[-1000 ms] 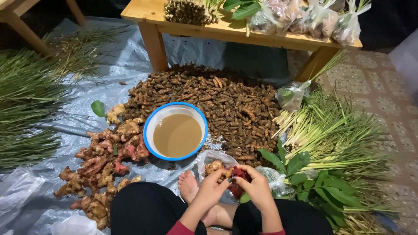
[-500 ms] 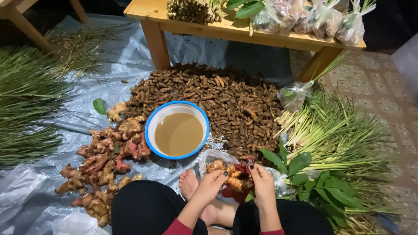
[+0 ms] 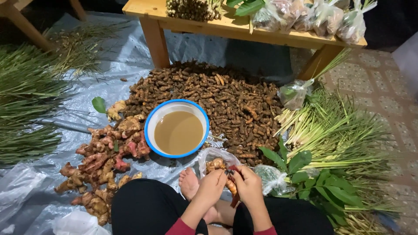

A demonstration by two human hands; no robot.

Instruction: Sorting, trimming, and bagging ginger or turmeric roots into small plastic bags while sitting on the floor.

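I sit on the floor with both hands together over my lap. My left hand and my right hand grip a clear plastic bag that holds orange-brown turmeric roots; a dark red strip shows between my fingers. A bare foot lies just left of the hands. In front of them stands a white bowl with a blue rim, full of muddy water. Behind it spreads a big pile of turmeric roots.
A heap of pinkish ginger-like rhizomes lies at my left on grey plastic sheeting. Lemongrass stalks and leafy greens fill the right, grass bundles the left. A wooden bench carries filled bags.
Both hands stayed at the bag and drew a little closer to my body and together. The view shifted slightly; nothing else moved.
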